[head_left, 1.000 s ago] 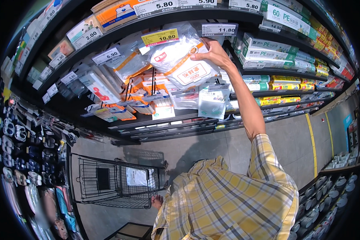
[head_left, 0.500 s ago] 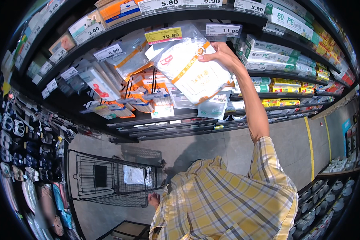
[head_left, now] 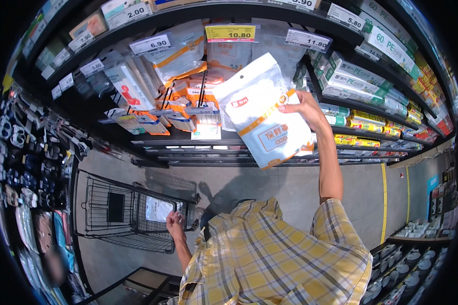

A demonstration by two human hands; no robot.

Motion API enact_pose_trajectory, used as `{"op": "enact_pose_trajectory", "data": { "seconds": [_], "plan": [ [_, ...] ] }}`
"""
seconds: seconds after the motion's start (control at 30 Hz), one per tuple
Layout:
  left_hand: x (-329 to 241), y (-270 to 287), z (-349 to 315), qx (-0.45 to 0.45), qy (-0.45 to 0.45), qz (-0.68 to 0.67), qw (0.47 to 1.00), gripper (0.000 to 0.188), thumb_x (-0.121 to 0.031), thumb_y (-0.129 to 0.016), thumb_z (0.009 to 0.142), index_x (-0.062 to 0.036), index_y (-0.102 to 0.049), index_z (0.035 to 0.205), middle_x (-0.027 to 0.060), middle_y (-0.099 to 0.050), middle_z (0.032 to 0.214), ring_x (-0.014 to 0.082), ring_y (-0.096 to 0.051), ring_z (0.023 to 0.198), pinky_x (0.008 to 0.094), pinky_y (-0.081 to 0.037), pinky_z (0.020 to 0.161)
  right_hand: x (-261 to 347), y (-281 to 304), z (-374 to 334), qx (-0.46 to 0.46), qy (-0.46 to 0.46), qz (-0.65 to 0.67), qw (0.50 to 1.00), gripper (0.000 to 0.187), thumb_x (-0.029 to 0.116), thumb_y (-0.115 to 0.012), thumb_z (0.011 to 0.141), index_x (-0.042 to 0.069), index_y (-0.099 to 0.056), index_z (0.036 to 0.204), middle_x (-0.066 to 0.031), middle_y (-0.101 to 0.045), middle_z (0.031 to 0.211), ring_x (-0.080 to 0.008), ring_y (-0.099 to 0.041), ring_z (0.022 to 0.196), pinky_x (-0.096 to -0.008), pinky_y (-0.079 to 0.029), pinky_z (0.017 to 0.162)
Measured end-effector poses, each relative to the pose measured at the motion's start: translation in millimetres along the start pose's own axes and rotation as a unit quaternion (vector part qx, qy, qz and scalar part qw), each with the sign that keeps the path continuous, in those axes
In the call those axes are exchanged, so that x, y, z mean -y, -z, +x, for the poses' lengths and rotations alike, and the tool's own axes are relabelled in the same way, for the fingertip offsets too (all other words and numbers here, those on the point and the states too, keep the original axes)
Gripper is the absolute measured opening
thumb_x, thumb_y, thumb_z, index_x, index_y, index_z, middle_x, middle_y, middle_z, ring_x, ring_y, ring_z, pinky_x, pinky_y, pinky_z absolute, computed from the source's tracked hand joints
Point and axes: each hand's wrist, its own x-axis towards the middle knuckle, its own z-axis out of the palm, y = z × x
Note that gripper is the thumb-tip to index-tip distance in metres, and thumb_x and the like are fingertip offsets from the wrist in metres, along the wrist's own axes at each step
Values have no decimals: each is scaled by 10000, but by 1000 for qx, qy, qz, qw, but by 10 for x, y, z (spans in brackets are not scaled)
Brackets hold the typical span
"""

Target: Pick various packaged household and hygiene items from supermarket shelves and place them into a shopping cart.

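Observation:
My right hand (head_left: pixel 306 113) grips a flat white plastic packet (head_left: pixel 267 119) by its right edge, thumb on the front. An orange band crosses the packet, and its clear top flap has a hang hole. It is tilted, held in front of the shelf, with similar packets (head_left: pixel 229 56) hanging behind. What is inside the packet I cannot make out. My left hand (head_left: pixel 175 224) is low on the left beside the black wire shopping cart (head_left: pixel 122 216), fingers loosely bent and apart, with nothing visible in it. Inside the cart lies another whitish plastic packet (head_left: pixel 159 209).
Black shelving (head_left: pixel 188 137) spans the front, with long green-and-white boxes (head_left: pixel 348 76) and yellow rolls (head_left: pixel 366 121) to the right. Slippers (head_left: pixel 18 173) hang on a rack at far left. A rack of white crockery-like items (head_left: pixel 399 267) stands at lower right.
The packet in my right hand has come away from the hanging packets, down and toward me. My left hand has risen and moved left, nearer the cart.

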Motion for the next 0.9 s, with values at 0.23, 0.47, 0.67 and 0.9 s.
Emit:
{"op": "enact_pose_trajectory", "data": {
  "seconds": [0.23, 0.47, 0.67, 0.9],
  "plan": [
    [-1119, -1127, -523, 253, -22, 31, 967, 441, -193, -579, 889, -59, -414, 1275, 99, -554, 1169, 183, -541, 1014, 329, -459, 859, -270, -357, -226, 67, -34, 124, 989, 346, 56, -704, 660, -60, -602, 970, -113, -652, 877, -140, -616, 738, -249, -474, 705],
    [-1472, -1789, -989, 457, -30, -56, 887, 790, -111, -650, 785, -96, -165, 1408, 133, -390, 1333, 252, -357, 1258, 397, -304, 1032, -385, -1083, -162, 111, -82, 140, 980, 363, 37, -677, 696, -54, -579, 1034, -118, -638, 948, -177, -612, 812, -290, -471, 769],
    [-1488, -1611, -1061, 323, -90, 91, 938, 774, -84, -667, 716, -1, -247, 1362, 127, -404, 1297, 216, -373, 1206, 346, -314, 1010, -516, -1762, -196, 192, -110, 162, 962, 434, 93, -679, 745, -55, -524, 1122, -135, -617, 1006, -182, -610, 862, -298, -476, 781],
    [-1122, -722, -1002, 190, 36, -66, 979, 694, -136, -671, 751, 32, -310, 1319, 147, -483, 1233, 233, -462, 1138, 337, -359, 981, -989, -2831, -360, 243, -137, 81, 957, 428, 217, -611, 860, -13, -488, 1199, -107, -606, 1039, -138, -585, 902, -261, -468, 773]
  ]
}}
